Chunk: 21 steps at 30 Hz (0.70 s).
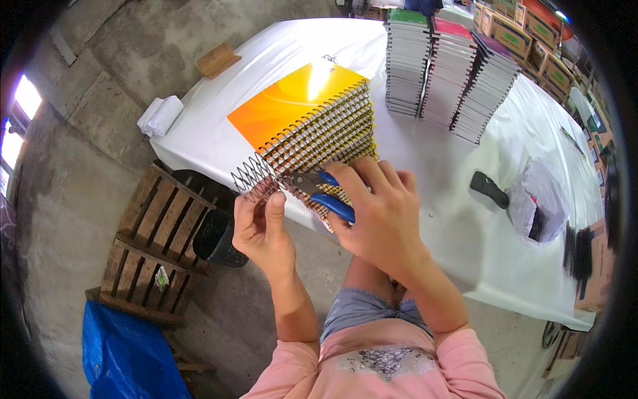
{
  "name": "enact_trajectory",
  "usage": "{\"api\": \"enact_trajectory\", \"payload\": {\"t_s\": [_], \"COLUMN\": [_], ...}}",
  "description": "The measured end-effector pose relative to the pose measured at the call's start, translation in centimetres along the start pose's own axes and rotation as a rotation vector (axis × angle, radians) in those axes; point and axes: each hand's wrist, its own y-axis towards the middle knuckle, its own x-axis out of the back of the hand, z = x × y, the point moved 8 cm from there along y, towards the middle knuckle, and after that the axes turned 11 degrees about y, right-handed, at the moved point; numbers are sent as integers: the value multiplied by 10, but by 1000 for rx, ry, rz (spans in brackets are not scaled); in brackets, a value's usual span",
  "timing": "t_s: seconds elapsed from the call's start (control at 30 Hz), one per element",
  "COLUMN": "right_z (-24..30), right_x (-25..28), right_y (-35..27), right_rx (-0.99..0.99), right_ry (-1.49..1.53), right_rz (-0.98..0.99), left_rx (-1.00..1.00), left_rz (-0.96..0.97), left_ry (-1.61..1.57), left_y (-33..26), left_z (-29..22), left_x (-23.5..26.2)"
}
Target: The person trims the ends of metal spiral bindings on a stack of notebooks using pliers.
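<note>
My left hand (266, 233) pinches a dark spiral binding wire (252, 174) between thumb and fingers, and its loops stick out past the fingertips. In my right hand (382, 206) is a pair of pliers (332, 205) with blue handles. The dark jaws point left and reach the wire beside my left fingertips; whether they are closed on it I cannot make out. Just beyond both hands stands a stack of spiral-bound notebooks (292, 100) with a shiny orange-yellow cover, their bound edges facing me. My right hand hides the stack's near right part.
Tall notebook stacks with green (407, 66), red (449, 73) and purple (488, 86) covers stand on the white-covered table (438, 253). To the right lie a flat black object (488, 189), a plastic bag (541, 206) and dark coils (577, 253). A wooden pallet (156, 226) stands left.
</note>
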Motion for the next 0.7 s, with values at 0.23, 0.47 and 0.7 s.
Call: {"api": "enact_trajectory", "payload": {"t_s": [0.23,0.47,0.7], "right_z": [4,2,3], "right_x": [11,10,6], "right_y": [1,-1,1], "right_rx": [28,22,19], "right_ry": [-59,-33,-8], "right_rz": [-79,-29,-20], "left_rx": [-5,-29,-22], "left_rz": [-12,6,-6], "left_ry": [-45,-30,-15], "left_y": [2,-1,-1], "left_z": [-1,-2,-3], "left_x": [-2,-2,-1]}}
